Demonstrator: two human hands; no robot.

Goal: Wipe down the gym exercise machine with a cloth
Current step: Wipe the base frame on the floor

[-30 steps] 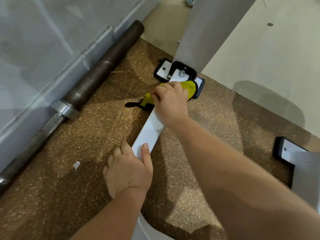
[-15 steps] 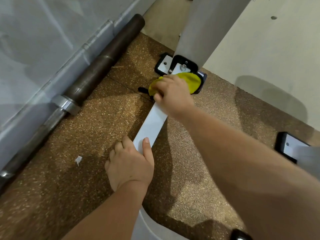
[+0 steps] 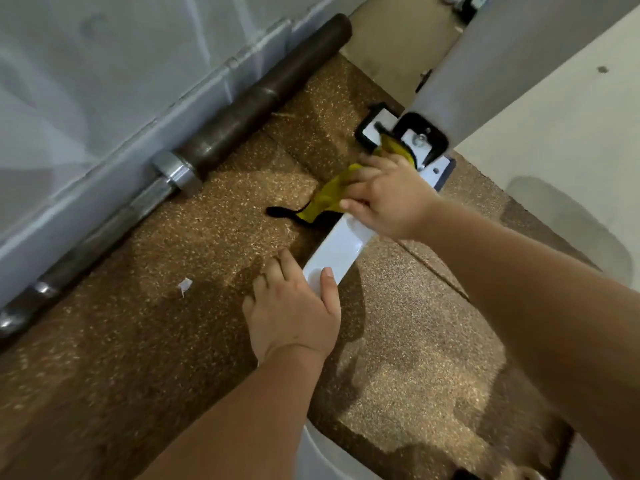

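Observation:
A white flat base bar of the gym machine lies on the floor and runs to a black-edged foot plate under a grey upright post. My right hand holds a yellow cloth against the bar just short of the plate. The cloth spills off the bar's left side, with a black tag on the floor. My left hand rests on the near part of the bar, thumb on top and fingers down its left side.
A dark steel barbell lies along the grey wall panel at the left. A scrap of white paper sits on the brown speckled rubber floor. Pale smooth flooring lies at the right.
My right hand has drawn the cloth back from the foot plate along the bar, and the cloth now trails off the left side. My left hand has stayed put.

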